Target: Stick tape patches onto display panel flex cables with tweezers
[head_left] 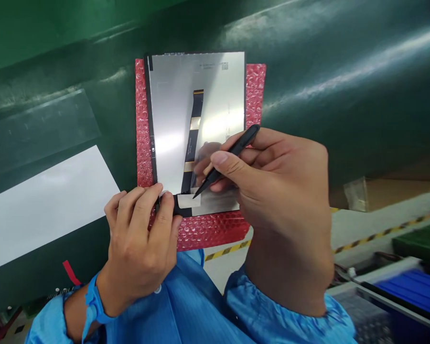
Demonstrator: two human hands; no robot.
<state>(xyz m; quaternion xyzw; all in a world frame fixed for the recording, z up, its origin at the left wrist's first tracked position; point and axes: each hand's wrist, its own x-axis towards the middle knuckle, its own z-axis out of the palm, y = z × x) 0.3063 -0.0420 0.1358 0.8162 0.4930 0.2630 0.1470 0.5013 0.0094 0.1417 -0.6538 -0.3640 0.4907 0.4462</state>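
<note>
Glossily green tabletop (344, 110) beneath panel (222, 95); taped floor (376, 224).

"What does your right hand (283, 186) grip?"

"You have a slim black tapered tool (210, 178), slanted, its point down at a small white rectangular strip (188, 201) just beside your left hand's (143, 229) fingertips."

"And under the point?"

"A flat, silver rectangular panel (172, 114) with black edging, its near-left corner under your left fingers. Stretching away from the strip, beyond both your grips, a narrow black ribbon cable (191, 143) with pale bands lies lengthwise, ending in a gold-coloured edge."
</note>
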